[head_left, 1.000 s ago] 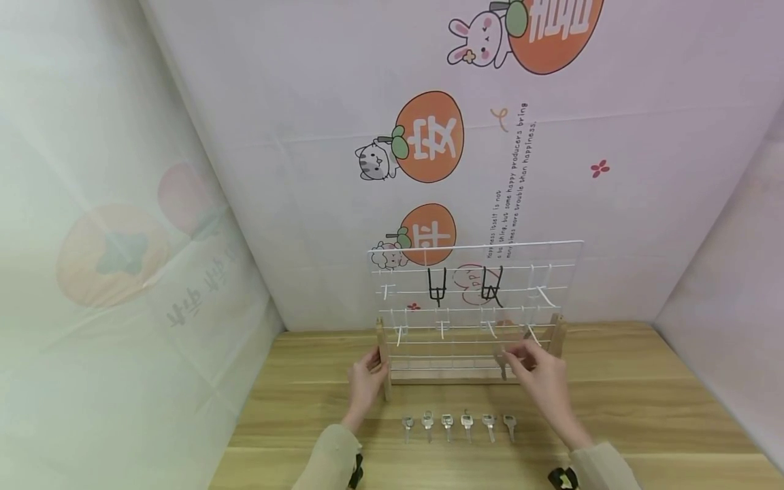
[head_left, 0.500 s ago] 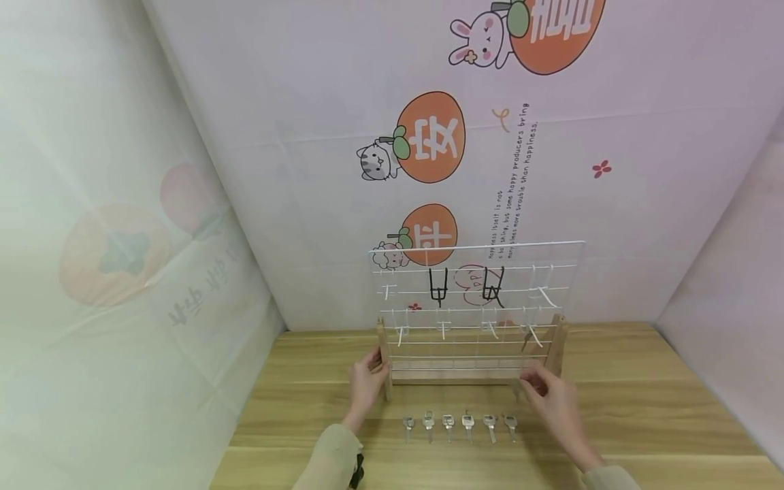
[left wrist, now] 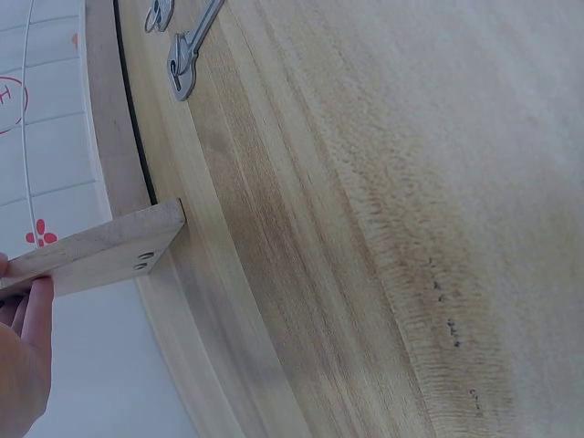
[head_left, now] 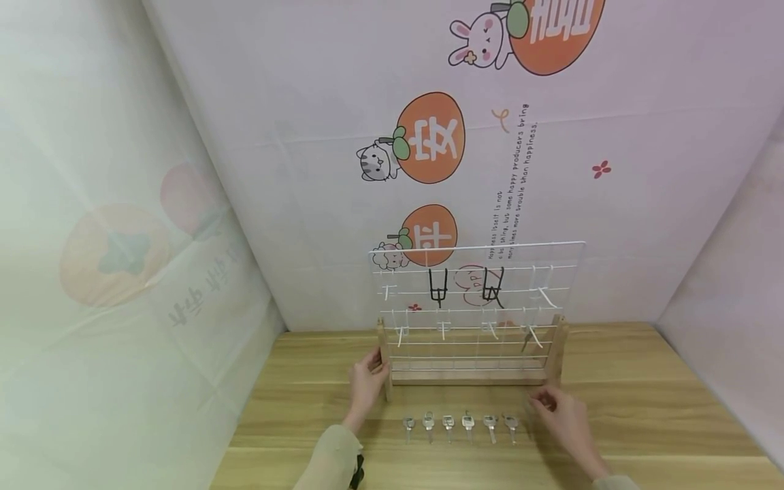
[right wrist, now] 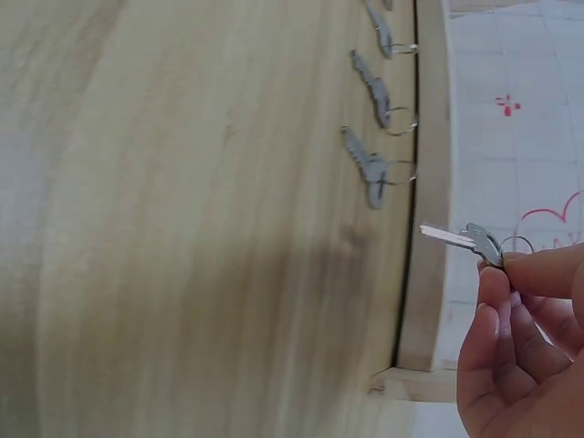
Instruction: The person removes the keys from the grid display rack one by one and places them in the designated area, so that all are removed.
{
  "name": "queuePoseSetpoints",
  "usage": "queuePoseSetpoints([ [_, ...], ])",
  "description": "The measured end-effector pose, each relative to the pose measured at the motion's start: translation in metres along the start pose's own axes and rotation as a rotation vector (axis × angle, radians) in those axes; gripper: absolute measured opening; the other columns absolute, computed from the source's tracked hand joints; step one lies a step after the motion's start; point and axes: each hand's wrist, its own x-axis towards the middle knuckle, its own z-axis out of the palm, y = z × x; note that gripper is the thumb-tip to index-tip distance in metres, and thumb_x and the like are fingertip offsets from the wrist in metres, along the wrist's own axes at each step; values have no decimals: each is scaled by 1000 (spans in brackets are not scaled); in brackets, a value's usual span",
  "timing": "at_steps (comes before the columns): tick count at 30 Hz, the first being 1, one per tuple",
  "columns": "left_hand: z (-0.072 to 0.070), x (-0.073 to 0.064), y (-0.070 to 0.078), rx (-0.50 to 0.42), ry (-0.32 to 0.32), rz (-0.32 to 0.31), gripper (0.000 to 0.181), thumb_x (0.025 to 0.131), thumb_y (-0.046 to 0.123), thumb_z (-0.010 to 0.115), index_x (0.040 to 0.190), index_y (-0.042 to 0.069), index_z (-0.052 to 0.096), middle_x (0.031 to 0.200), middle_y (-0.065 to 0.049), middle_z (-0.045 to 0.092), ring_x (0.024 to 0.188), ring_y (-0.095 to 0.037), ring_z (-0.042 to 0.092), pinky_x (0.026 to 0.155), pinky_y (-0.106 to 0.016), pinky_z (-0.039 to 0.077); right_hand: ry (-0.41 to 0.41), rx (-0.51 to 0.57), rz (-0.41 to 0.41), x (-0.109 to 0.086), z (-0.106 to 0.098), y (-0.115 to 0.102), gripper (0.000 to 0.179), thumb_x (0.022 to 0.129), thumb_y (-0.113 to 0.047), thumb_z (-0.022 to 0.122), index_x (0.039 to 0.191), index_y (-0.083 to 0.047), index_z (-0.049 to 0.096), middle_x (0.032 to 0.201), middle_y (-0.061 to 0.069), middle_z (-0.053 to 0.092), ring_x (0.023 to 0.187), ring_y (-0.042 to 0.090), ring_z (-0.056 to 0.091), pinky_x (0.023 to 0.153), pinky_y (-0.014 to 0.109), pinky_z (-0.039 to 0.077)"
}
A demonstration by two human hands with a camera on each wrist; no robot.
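Observation:
A silver key (right wrist: pixel 486 245) on a thin ring is pinched between the thumb and fingers of my right hand (right wrist: pixel 529 338), its blade pointing away from the fingertips. In the head view the right hand (head_left: pixel 563 415) is low in front of the rack's right end, right of a row of silver keys (head_left: pixel 468 422) lying on the table. My left hand (head_left: pixel 366 384) grips the left wooden post (head_left: pixel 384 361) of the white wire grid rack (head_left: pixel 471 357). The left wrist view shows that hand's fingers (left wrist: pixel 36 319) on the wooden post. A small dark key-like shape (head_left: pixel 525 340) hangs near the lower right hook.
White hooks (head_left: pixel 493 329) and black hooks (head_left: pixel 437 289) are fixed along the grid. A wooden bar (head_left: pixel 465 382) joins the rack's feet. Behind stands a white printed cloth wall (head_left: pixel 331 224), with another cloth (head_left: pixel 122 340) at the left. The wooden table (head_left: pixel 625 388) extends right of the rack.
My right hand has come down and to the right, away from the rack's lower hooks towards the table, with the key in it. The left hand stays on the post.

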Motion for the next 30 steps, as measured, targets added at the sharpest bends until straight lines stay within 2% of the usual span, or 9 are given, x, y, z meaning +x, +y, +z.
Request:
queuePoseSetpoints([
  [4,0,0,0,-5,-1,-8,41,86,-9,67,125,-16,57,119,-36,64,107,-46,68,86,-31,64,-91,-30,90,-4,1,7,8,80,-3,76,86,-6,71,74,2,69,60,-7,48,50,12,47],
  [9,-1,0,-2,-1,0,-2,41,86,-9,67,125,-16,57,119,-36,64,107,-46,68,86,-32,64,-157,-58,148,-4,4,14,7,81,-6,75,87,-7,71,77,2,71,62,-2,53,54,12,48],
  [17,-1,0,-3,22,3,-4,40,86,-9,68,124,-14,58,118,-34,66,106,-44,69,85,-29,64,-247,-53,201,-3,4,19,10,83,-6,73,92,-2,70,80,5,71,63,2,54,52,13,48],
  [30,0,1,-5,3,12,12,39,86,-7,69,123,-14,60,117,-34,66,106,-43,70,86,-33,64,-322,-63,253,-2,6,23,9,86,-9,71,92,-3,69,79,3,69,62,7,53,48,15,44],
])
